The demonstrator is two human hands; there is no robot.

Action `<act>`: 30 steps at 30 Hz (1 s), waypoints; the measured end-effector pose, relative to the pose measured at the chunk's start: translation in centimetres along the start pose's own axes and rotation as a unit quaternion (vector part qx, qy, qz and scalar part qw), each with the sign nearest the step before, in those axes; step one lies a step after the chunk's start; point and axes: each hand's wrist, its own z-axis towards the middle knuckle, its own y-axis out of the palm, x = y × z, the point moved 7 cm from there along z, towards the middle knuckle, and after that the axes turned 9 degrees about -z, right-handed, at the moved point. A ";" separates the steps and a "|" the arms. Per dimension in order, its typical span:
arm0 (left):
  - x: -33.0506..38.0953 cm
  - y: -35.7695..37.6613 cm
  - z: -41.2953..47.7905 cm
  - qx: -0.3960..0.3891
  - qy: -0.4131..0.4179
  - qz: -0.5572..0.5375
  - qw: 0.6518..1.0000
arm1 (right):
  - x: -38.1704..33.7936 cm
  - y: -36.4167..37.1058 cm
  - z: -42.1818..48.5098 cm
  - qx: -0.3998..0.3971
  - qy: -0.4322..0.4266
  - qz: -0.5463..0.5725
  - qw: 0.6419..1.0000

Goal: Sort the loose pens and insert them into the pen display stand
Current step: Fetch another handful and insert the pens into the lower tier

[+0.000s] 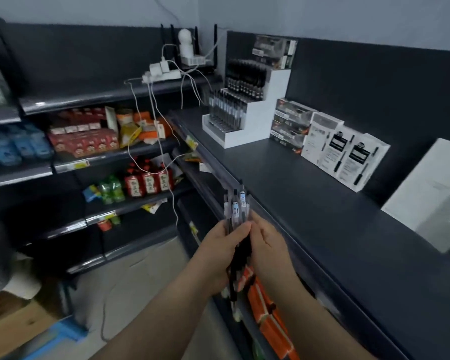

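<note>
The left hand (218,253) grips a bundle of pens (236,207), tips upward, just off the front edge of the dark shelf (309,193). The right hand (268,246) seems curled round them too, though blurred. The white pen stand (255,120) sits well back on the shelf.

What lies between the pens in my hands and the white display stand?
In the head view, only bare shelf top separates the pens from the display stand; the boxes sit farther right.
</note>
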 end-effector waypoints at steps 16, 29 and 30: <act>13.8 -10.7 15.6 0.060 0.083 0.067 0.993 | -0.2 11.2 22.3 -0.054 0.118 0.063 0.990; 24.1 -18.7 30.4 0.054 0.007 0.087 0.995 | -0.3 16.6 36.0 0.096 0.153 0.086 0.980; 24.2 -18.5 31.6 0.049 -0.002 0.082 0.995 | 0.0 16.2 36.6 0.109 0.163 0.095 0.976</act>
